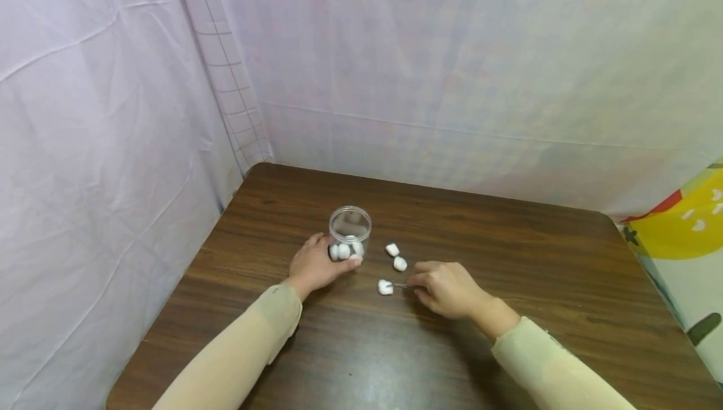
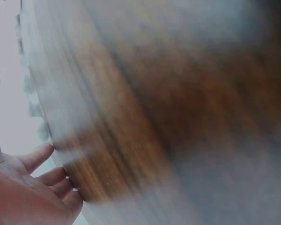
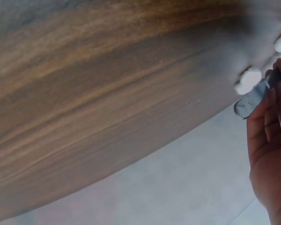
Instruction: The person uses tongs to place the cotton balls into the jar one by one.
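Note:
A clear, lidless plastic jar (image 1: 339, 235) stands on the table with several white cotton balls (image 1: 344, 250) inside. My left hand (image 1: 321, 265) holds it from the left, thumb across its front. In the left wrist view, the fingers of the left hand (image 2: 37, 187) show, but not clearly the jar. Thin metal tweezers (image 1: 400, 285) are pinched in my right hand (image 1: 452, 287), their tips at a loose cotton ball (image 1: 385, 287). The tweezers' flat rear end (image 3: 251, 101) sticks out of the right hand (image 3: 276, 145) in the right wrist view.
Two more cotton balls lie right of the jar: one farther back (image 1: 392, 249), one nearer (image 1: 400, 264). All stand on a brown wood-grain table (image 1: 508, 234). White cloth (image 1: 423, 83) hangs behind its far edge and along the left; a yellow patterned sheet (image 1: 678, 221) hangs at right.

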The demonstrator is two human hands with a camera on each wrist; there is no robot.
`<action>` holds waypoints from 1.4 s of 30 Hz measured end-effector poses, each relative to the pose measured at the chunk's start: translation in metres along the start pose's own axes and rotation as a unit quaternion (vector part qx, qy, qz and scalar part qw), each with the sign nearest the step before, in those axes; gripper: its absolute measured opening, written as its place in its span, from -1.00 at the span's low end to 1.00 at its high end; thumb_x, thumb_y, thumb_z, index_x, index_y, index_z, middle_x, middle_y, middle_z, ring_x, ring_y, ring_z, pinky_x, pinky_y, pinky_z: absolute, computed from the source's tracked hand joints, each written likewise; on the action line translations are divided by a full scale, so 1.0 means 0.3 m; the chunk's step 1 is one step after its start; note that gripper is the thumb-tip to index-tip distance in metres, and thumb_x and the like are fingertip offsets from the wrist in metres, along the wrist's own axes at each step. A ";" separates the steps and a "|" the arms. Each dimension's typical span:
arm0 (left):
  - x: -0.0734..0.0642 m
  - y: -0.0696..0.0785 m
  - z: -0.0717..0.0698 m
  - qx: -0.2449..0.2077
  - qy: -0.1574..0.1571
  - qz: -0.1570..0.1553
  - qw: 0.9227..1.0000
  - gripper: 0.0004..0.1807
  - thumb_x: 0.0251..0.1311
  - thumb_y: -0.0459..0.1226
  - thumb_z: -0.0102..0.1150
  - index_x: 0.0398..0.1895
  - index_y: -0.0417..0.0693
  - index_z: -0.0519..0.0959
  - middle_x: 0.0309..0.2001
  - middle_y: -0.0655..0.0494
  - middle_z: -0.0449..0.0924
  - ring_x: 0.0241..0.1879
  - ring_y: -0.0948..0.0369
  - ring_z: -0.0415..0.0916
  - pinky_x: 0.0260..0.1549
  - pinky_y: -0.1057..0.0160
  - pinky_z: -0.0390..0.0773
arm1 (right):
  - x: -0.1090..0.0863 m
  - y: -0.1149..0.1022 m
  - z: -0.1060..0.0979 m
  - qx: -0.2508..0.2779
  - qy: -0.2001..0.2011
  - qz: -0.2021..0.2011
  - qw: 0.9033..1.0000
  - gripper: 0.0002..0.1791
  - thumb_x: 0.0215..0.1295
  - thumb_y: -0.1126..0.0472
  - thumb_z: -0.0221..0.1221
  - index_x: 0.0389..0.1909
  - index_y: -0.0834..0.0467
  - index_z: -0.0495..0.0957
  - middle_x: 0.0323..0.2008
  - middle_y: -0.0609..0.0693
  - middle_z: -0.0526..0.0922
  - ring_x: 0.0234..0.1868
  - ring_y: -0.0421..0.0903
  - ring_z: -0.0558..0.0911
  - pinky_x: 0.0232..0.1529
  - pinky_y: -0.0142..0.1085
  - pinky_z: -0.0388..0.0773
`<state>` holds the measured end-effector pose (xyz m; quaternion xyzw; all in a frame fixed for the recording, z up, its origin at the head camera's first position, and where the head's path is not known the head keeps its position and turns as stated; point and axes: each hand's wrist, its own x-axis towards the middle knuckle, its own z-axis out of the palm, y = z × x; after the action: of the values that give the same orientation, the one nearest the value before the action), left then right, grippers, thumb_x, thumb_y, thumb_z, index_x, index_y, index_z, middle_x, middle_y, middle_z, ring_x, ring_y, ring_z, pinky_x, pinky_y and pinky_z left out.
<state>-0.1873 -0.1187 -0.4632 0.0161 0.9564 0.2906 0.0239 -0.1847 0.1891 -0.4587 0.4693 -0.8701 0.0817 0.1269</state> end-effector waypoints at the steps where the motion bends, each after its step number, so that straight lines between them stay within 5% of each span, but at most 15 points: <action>1: 0.000 0.000 0.001 0.000 0.000 0.000 1.000 -0.02 0.01 0.38 0.26 0.39 -0.01 0.42 0.41 -0.19 0.26 0.36 -0.13 0.24 0.25 -0.18 0.28 | 0.000 0.002 -0.001 -0.002 0.003 0.000 1.000 -0.84 0.04 0.19 0.37 -0.30 -0.01 0.75 -0.36 -0.21 0.53 -0.48 -0.26 0.51 -0.56 -0.26 0.54; 12: 0.003 -0.004 0.000 -0.002 0.001 0.000 1.000 -0.03 0.02 0.38 0.26 0.38 -0.01 0.42 0.41 -0.18 0.25 0.36 -0.13 0.24 0.25 -0.18 0.27 | -0.014 0.022 -0.031 -0.009 0.019 -0.001 1.000 -0.82 0.01 0.21 0.37 -0.30 0.01 0.75 -0.42 -0.21 0.46 -0.56 -0.30 0.38 -0.65 -0.31 0.43; 19: 0.007 -0.004 -0.001 0.000 0.002 0.000 1.000 -0.03 0.00 0.39 0.27 0.37 -0.01 0.44 0.41 -0.18 0.26 0.36 -0.13 0.25 0.25 -0.17 0.29 | -0.028 0.042 -0.064 -0.021 0.015 0.008 1.000 -0.81 0.02 0.22 0.38 -0.28 0.03 0.76 -0.35 -0.16 0.56 -0.48 -0.23 0.54 -0.60 -0.27 0.53; 24: 0.007 -0.006 0.001 0.003 0.005 0.001 1.000 -0.03 0.00 0.40 0.26 0.36 -0.02 0.44 0.41 -0.18 0.26 0.36 -0.12 0.24 0.25 -0.18 0.29 | -0.030 0.058 -0.093 -0.020 0.008 0.018 1.000 -0.81 0.01 0.25 0.36 -0.28 0.04 0.76 -0.42 -0.23 0.46 -0.56 -0.32 0.39 -0.65 -0.34 0.42; 42: 0.001 -0.002 0.000 0.005 -0.002 -0.001 1.000 -0.04 0.01 0.38 0.26 0.37 -0.02 0.43 0.42 -0.18 0.24 0.36 -0.13 0.24 0.23 -0.19 0.30 | 0.036 0.096 -0.191 -0.041 0.018 0.012 0.999 -0.84 0.06 0.23 0.38 -0.29 0.05 0.76 -0.42 -0.21 0.49 -0.56 -0.32 0.41 -0.66 -0.37 0.39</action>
<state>-0.1876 -0.1191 -0.4636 0.0156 0.9578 0.2857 0.0262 -0.2061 0.2113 -0.4015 0.4517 -0.8758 0.0562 0.1608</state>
